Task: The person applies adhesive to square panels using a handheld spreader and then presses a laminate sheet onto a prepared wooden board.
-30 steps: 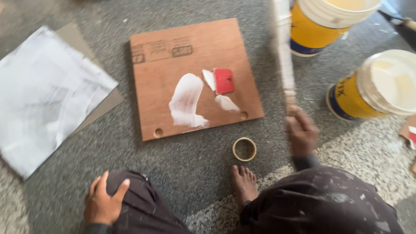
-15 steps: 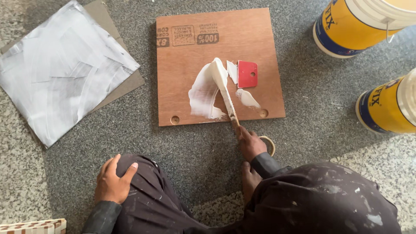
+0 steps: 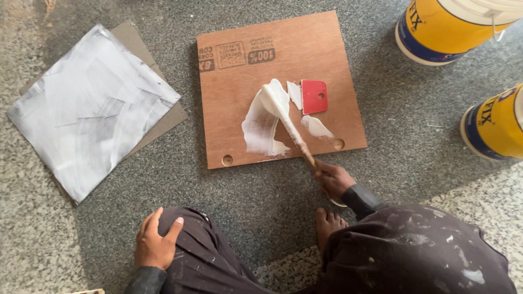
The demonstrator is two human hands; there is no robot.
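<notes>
One head-worn view — it looks steeply down over the knees. The plywood board (image 3: 278, 87) lies close ahead on the floor.

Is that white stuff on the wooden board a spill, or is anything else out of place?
Not a spill: the right hand lays white paste on the board with a stick. Only a red scraper lies in it.
</notes>
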